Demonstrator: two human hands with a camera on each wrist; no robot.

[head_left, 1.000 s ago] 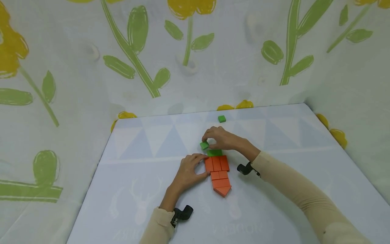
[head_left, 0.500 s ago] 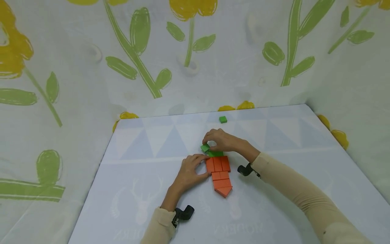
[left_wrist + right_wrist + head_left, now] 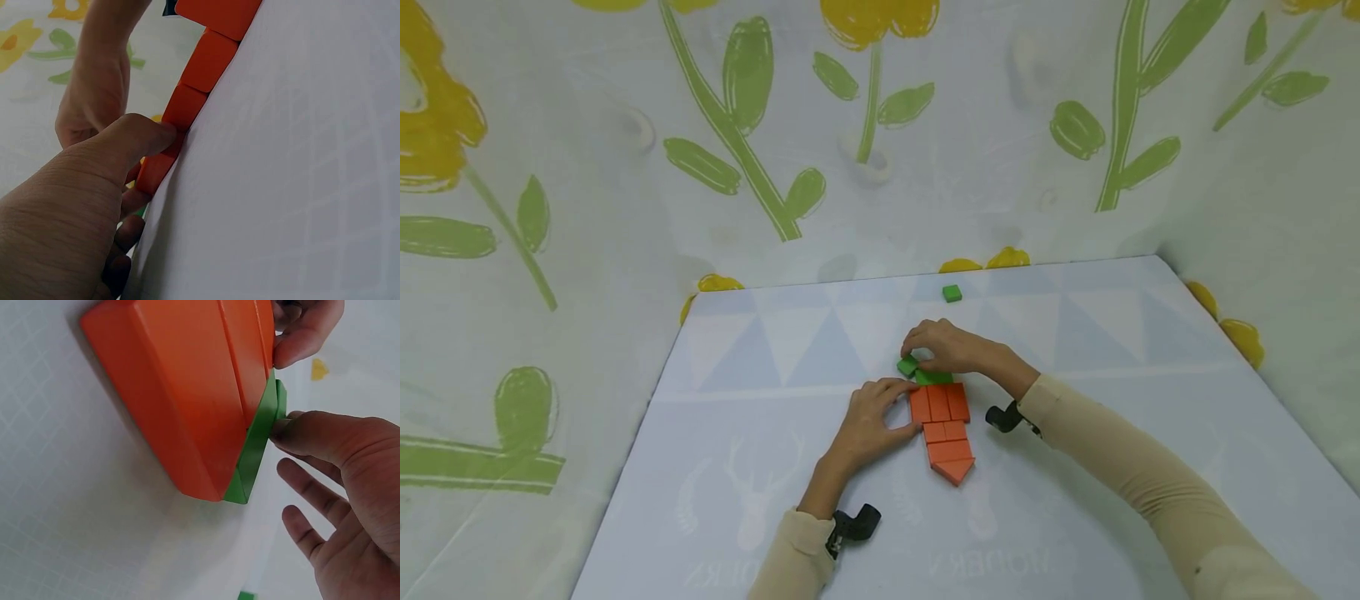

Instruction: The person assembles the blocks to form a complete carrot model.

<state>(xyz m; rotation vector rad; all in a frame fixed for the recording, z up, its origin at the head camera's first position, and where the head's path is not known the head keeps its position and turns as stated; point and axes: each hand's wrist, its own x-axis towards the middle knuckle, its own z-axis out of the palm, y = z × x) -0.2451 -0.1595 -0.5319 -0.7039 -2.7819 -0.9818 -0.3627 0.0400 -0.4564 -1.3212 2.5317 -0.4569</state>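
Orange blocks lie flat and joined in a column: a row of three [image 3: 939, 403], smaller pieces below, and a pointed triangle [image 3: 953, 472] at the near end. My left hand [image 3: 868, 425] holds the leftmost block of the row, thumb at its near corner and index finger at its far corner. Along the row's far side lies a longer green block [image 3: 934, 378]. My right hand [image 3: 951, 346] pinches a small green block [image 3: 907, 365], turned at an angle beside the longer one's left end. In the right wrist view, the thumb meets the green pieces [image 3: 256, 440].
Another small green block [image 3: 952, 293] lies alone near the table's far edge. The pale patterned table [image 3: 700, 467] meets a flower-printed cloth [image 3: 962, 167] at the back and sides. A black wrist camera [image 3: 855, 525] sits on each wrist.
My right hand has brought the small green block slightly nearer to the orange row and the longer green block. The left hand stays in place; the head view has shifted slightly.
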